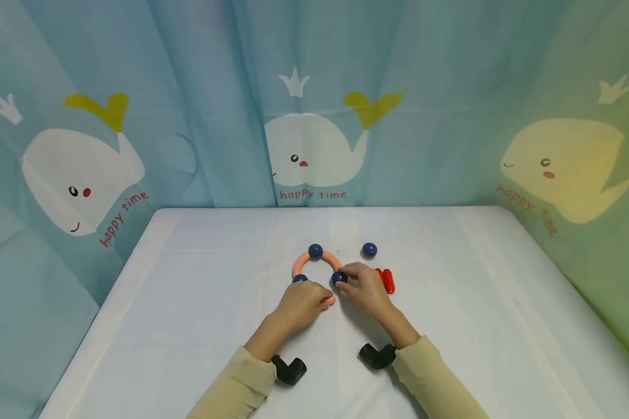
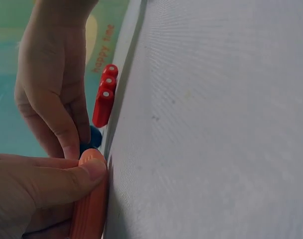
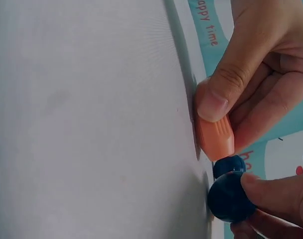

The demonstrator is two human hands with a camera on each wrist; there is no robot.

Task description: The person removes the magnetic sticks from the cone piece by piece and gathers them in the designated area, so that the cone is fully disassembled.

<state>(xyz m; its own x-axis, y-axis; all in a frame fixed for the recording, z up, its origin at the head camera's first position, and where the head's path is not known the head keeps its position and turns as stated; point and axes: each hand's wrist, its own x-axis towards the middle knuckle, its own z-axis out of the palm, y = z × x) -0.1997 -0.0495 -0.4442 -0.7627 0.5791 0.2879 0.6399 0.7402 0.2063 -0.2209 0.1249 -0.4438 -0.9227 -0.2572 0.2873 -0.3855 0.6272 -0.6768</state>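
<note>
On the white table lies a part ring made of orange curved rods (image 1: 298, 265) and dark blue balls (image 1: 315, 251). My left hand (image 1: 301, 304) pinches another orange curved rod (image 2: 89, 199) between thumb and fingers, at the ring's near side. My right hand (image 1: 366, 288) pinches a blue ball (image 3: 231, 197) at the ring's right end. In the right wrist view the rod's free end is close to the balls; whether it touches one I cannot tell. A further blue ball (image 1: 300, 279) is partly hidden behind my left hand.
A loose blue ball (image 1: 369, 250) sits beyond my right hand. Several red rods (image 1: 389, 281) lie side by side just right of that hand, partly covered by it. Black wrist cameras (image 1: 289, 370) hang under both sleeves. A whale-printed curtain (image 1: 215, 116) stands behind the table (image 1: 188, 326).
</note>
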